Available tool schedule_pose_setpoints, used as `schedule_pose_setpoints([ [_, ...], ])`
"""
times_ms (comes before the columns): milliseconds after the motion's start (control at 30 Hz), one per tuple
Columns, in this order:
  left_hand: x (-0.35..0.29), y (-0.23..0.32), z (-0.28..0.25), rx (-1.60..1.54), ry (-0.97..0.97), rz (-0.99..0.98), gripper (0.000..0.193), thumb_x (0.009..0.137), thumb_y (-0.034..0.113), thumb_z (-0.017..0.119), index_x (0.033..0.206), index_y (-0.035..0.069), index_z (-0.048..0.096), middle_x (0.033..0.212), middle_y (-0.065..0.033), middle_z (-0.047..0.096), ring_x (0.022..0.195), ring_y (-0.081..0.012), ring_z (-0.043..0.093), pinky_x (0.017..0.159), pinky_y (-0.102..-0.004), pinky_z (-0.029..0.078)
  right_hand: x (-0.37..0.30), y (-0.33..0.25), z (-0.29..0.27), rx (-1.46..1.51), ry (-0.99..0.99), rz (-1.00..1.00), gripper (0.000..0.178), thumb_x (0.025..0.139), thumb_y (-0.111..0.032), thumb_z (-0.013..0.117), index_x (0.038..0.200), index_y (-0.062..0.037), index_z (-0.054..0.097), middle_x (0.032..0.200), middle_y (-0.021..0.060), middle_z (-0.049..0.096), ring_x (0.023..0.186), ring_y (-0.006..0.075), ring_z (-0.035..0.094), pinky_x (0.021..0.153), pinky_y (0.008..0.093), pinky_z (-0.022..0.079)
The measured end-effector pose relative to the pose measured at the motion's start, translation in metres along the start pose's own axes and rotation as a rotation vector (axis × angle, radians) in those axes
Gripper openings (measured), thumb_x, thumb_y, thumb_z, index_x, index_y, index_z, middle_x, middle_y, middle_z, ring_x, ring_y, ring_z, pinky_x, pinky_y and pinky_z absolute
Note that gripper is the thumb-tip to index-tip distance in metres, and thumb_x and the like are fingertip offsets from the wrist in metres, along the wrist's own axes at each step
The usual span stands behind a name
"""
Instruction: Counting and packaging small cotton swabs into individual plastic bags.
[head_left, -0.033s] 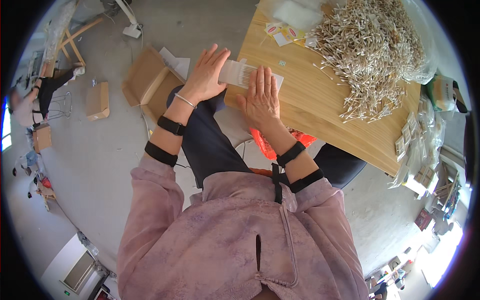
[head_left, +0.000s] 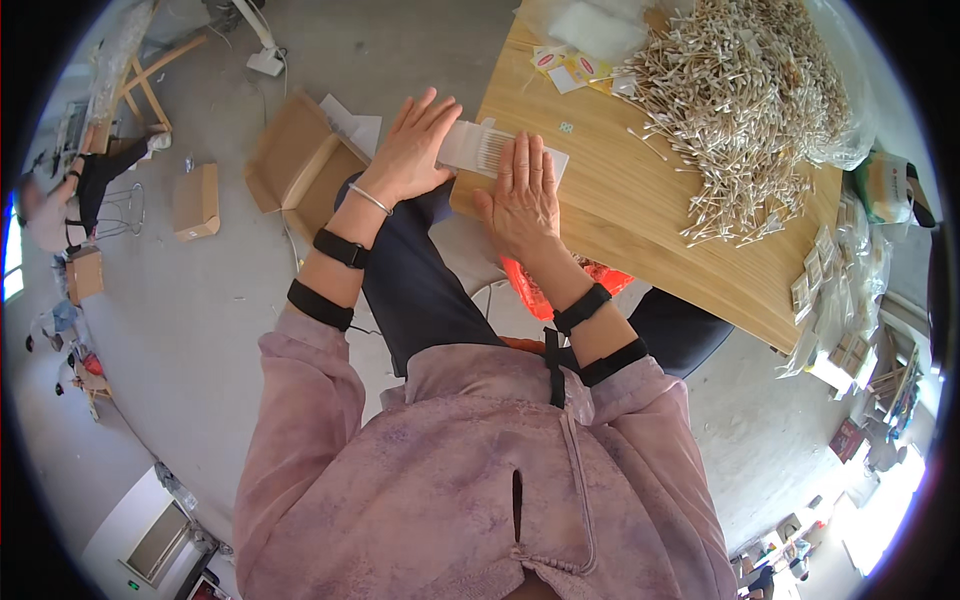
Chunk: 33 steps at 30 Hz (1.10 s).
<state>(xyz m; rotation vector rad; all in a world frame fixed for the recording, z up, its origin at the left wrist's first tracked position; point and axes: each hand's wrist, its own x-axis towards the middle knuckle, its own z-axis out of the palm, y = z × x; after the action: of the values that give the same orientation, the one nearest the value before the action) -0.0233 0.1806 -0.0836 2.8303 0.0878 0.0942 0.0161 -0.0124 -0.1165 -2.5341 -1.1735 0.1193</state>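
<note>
A small clear plastic bag with a row of cotton swabs in it lies at the table's near left corner. My right hand rests flat on the bag's right part, fingers stretched out and side by side, hiding some of the swabs. At the bag's left end is my left hand, its fingers extended and the thumb apart from them, with the bag's edge beside the thumb. A large heap of loose cotton swabs covers the far right of the wooden table.
Yellow and white paper cards lie beside a clear plastic wrapper at the table's far edge. Filled packs sit at its right edge. An open cardboard box stands on the floor at left. A red bag shows under the table.
</note>
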Motion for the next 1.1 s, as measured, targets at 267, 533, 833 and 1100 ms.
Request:
schedule_pose_setpoints([
  [267,0.016,-0.013,-0.005,-0.048,-0.137,0.135,0.059,0.063,0.015,0.076,0.116,0.003,0.053,0.121,-0.0107,0.056,0.127,-0.0267,0.042,0.113,-0.0415,0.024,0.006,-0.01,0.002,0.005,-0.01,-0.005,0.077,0.089,-0.045,0.042,0.141,0.0077,0.02,0.15,0.0224,0.016,0.141,0.0368,0.009,0.115,0.045,0.007],
  [533,0.018,-0.017,-0.002,-0.07,-0.12,0.192,0.056,0.063,0.015,0.074,0.114,0.003,0.054,0.116,-0.0127,0.059,0.118,-0.0282,0.05,0.112,-0.0413,0.026,0.013,-0.022,0.009,0.033,-0.005,-0.005,0.076,0.089,-0.043,0.043,0.14,0.0088,0.021,0.15,0.0232,0.015,0.141,0.0373,0.007,0.115,0.0451,0.005],
  [833,0.017,-0.038,0.003,-0.461,-0.009,0.031,0.049,0.077,0.029,0.066,0.118,0.006,0.055,0.117,-0.0151,0.058,0.111,-0.0285,0.053,0.102,-0.0389,0.036,0.02,-0.04,0.012,0.035,-0.025,0.02,0.077,0.089,-0.041,0.046,0.14,0.0105,0.02,0.149,0.0262,0.013,0.141,0.0397,0.005,0.114,0.0461,0.004],
  [1100,0.003,-0.047,0.054,-0.939,0.114,-0.532,0.056,0.096,0.05,0.038,0.104,-0.002,0.058,0.092,-0.0145,0.065,0.09,-0.0253,0.061,0.082,-0.0335,0.047,0.025,-0.048,0.018,0.132,-0.005,0.001,0.082,0.087,-0.039,0.049,0.141,0.0109,0.012,0.149,0.0272,0.011,0.141,0.0402,0.003,0.114,0.0463,0.002],
])
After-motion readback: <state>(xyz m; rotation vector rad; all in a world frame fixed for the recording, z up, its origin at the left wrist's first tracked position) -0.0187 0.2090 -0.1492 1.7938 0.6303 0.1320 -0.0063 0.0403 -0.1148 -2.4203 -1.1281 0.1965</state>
